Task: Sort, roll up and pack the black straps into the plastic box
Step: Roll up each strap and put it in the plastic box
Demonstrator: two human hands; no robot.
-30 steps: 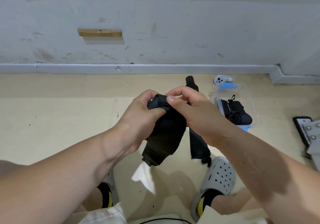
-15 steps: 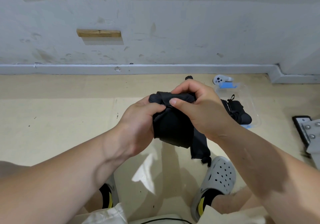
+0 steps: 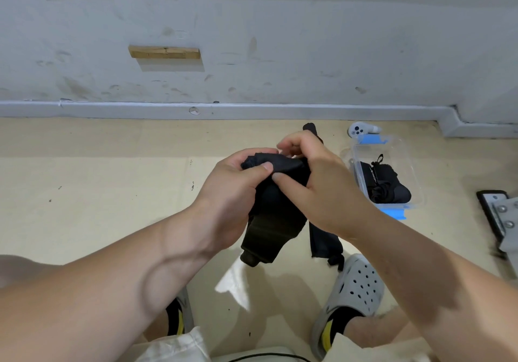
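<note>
- The rolling step is in hand: the person holds one black strap (image 3: 276, 215) up over the floor, above the feet and well clear of the far wall.
- The left hand (image 3: 232, 193) is wrapped round the strap's upper left side, with the thumb pressed on the bunched top edge.
- The right hand (image 3: 322, 193) pinches that same top edge from the right, thumb on the near face and fingers curled over the far side.
- The top looks folded or part-rolled, and the lower end hangs loose below both hands. I'd judge the roll barely begun.
- A second strap (image 3: 322, 239) lies flat on the floor just right of the held one and runs away behind the right hand.
- The box (image 3: 389, 148) sits on the floor to the right, seemingly lidless. A black bundle (image 3: 389, 186) is already inside, with room at the far end.
- The next move, as I see it, is to turn the top over on itself down toward the hanging end, wound tight, then carry the roll right to the box.
</note>
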